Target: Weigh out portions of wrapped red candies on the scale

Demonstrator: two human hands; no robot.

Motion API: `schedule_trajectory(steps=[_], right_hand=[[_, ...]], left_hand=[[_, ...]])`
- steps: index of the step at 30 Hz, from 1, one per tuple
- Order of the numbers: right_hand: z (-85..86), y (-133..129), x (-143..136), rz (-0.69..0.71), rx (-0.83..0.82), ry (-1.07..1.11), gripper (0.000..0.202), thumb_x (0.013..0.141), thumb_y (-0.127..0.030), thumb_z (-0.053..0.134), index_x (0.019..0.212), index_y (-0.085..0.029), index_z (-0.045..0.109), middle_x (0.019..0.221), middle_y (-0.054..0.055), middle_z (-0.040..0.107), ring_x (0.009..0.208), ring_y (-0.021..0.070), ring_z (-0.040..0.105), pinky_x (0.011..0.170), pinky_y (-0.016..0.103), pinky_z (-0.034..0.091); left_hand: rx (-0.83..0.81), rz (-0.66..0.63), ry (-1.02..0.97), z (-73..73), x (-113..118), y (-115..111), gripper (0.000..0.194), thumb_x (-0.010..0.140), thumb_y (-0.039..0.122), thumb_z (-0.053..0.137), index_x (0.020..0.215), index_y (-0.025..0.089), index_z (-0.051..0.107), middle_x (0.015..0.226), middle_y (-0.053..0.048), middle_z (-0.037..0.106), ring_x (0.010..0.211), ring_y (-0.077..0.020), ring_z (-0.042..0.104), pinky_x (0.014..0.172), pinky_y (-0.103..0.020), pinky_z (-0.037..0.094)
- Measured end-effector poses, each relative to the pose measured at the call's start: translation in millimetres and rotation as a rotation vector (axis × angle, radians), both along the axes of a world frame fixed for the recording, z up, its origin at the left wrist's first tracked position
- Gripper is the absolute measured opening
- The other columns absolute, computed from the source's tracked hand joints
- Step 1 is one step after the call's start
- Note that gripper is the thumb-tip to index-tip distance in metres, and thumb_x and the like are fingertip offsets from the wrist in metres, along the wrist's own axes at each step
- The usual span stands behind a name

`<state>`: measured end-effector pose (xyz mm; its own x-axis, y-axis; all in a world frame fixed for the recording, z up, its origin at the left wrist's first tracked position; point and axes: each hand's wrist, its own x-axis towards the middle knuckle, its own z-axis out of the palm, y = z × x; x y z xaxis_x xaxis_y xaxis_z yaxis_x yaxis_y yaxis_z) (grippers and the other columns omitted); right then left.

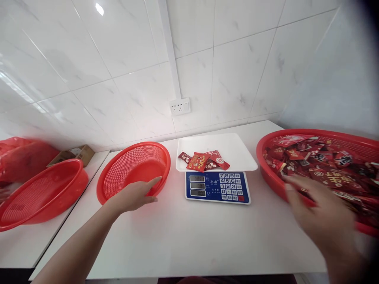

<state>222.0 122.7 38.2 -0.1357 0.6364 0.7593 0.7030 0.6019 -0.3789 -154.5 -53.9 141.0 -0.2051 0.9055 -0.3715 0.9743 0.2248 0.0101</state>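
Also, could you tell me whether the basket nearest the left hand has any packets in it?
No, that basket by the left hand shows only bare red plastic.

Site type: small packing or weighing workspace. Indicators: digital scale (218,187) on a white desk (183,240), mesh baskets (134,169), bulk wrapped snacks (325,161), tiled wall (237,59).
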Motion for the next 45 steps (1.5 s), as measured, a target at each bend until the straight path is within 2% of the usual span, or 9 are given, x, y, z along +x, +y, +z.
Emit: schedule_trajectory(steps=[7, 10, 14, 19, 25, 32, 35, 40, 45], right_hand=[[-34.7, -45, -89, 0.654, 0.037, 0.006, 0.018, 0.086, -0.014, 0.048, 0.094, -0.02, 0.063, 0.083, 0.005, 0.07, 0.078, 0.0162, 0.066, 0.07, 0.028, 0.055], [-55.0, -64, -100, 0.855, 0.012, 0.013, 0.023, 0.084, -0.009, 0.048, 0.098, -0.02, 0.061, 0.078, 0.005, 0.07, 0.069, 0.0146, 0.065, 0.061, 0.025, 0.054], [-65.1, -70, -98, 0.919, -0.048, 0.024, 0.025, 0.083, -0.009, 0.048, 0.1, -0.02, 0.062, 0.072, 0.003, 0.069, 0.062, 0.0142, 0.064, 0.054, 0.025, 0.053], [-62.9, -60, -90, 0.757, -0.177, 0.111, 0.018, 0.086, -0.018, 0.047, 0.093, -0.021, 0.064, 0.069, 0.003, 0.069, 0.057, 0.0146, 0.064, 0.053, 0.025, 0.055], [-64.7, -58, -87, 0.769, -0.273, 0.168, 0.016, 0.086, -0.02, 0.05, 0.094, -0.021, 0.064, 0.071, 0.002, 0.069, 0.058, 0.0141, 0.065, 0.054, 0.024, 0.054], [-64.9, -58, -87, 0.778, -0.266, 0.176, 0.016, 0.085, -0.017, 0.051, 0.094, -0.021, 0.063, 0.071, 0.002, 0.069, 0.058, 0.013, 0.064, 0.053, 0.022, 0.053], [-65.7, -57, -87, 0.756, -0.275, 0.177, 0.016, 0.085, -0.018, 0.05, 0.093, -0.021, 0.064, 0.071, 0.002, 0.069, 0.057, 0.0129, 0.063, 0.053, 0.022, 0.053], [-65.7, -57, -88, 0.727, -0.31, 0.19, 0.016, 0.086, -0.023, 0.049, 0.091, -0.019, 0.064, 0.069, 0.003, 0.068, 0.055, 0.0133, 0.062, 0.051, 0.023, 0.053], [-62.3, -58, -89, 0.749, -0.335, 0.178, 0.019, 0.088, -0.027, 0.047, 0.09, -0.02, 0.065, 0.068, 0.003, 0.068, 0.054, 0.0136, 0.062, 0.05, 0.024, 0.053]], left_hand=[[0.335, -0.342, -0.077, -8.6, 27, 89, 0.044, 0.085, 0.01, 0.035, 0.127, 0.021, 0.042, 0.135, -0.003, 0.046, 0.133, -0.0195, 0.03, 0.107, -0.036, 0.031], [0.297, -0.321, -0.061, -21.0, 28, 136, 0.045, 0.075, 0.002, 0.041, 0.118, 0.017, 0.046, 0.129, -0.007, 0.051, 0.135, -0.0213, 0.026, 0.107, -0.035, 0.03], [0.253, -0.26, -0.037, -29.4, 25, 168, 0.042, 0.07, 0.006, 0.051, 0.111, 0.017, 0.047, 0.114, -0.009, 0.058, 0.114, -0.0247, 0.051, 0.094, -0.036, 0.043], [0.307, -0.115, 0.006, -13.0, 15, 147, 0.035, 0.075, 0.012, 0.049, 0.108, 0.021, 0.048, 0.112, -0.007, 0.055, 0.093, -0.0215, 0.061, 0.074, -0.031, 0.049], [0.415, 0.078, 0.074, 15.8, -4, 97, 0.027, 0.083, 0.021, 0.043, 0.109, 0.015, 0.049, 0.116, -0.014, 0.053, 0.107, -0.0308, 0.052, 0.084, -0.042, 0.043], [0.3, -0.136, -0.15, -19.6, 64, 116, 0.056, 0.083, 0.061, 0.042, 0.13, 0.029, 0.038, 0.129, -0.003, 0.053, 0.105, -0.0218, 0.057, 0.078, -0.029, 0.047], [0.289, -0.22, -0.178, -34.7, 82, 130, 0.069, 0.078, 0.056, 0.054, 0.138, 0.034, 0.027, 0.143, -0.003, 0.039, 0.114, -0.027, 0.052, 0.082, -0.032, 0.046], [0.315, -0.189, -0.184, -32.2, 66, 136, 0.036, 0.091, 0.038, 0.037, 0.121, 0.025, 0.052, 0.122, -0.005, 0.059, 0.104, -0.0241, 0.058, 0.083, -0.033, 0.046], [0.388, -0.123, -0.211, -25.7, 53, 131, 0.04, 0.094, 0.043, 0.028, 0.119, 0.023, 0.052, 0.122, -0.004, 0.059, 0.109, -0.0203, 0.055, 0.087, -0.03, 0.045]])
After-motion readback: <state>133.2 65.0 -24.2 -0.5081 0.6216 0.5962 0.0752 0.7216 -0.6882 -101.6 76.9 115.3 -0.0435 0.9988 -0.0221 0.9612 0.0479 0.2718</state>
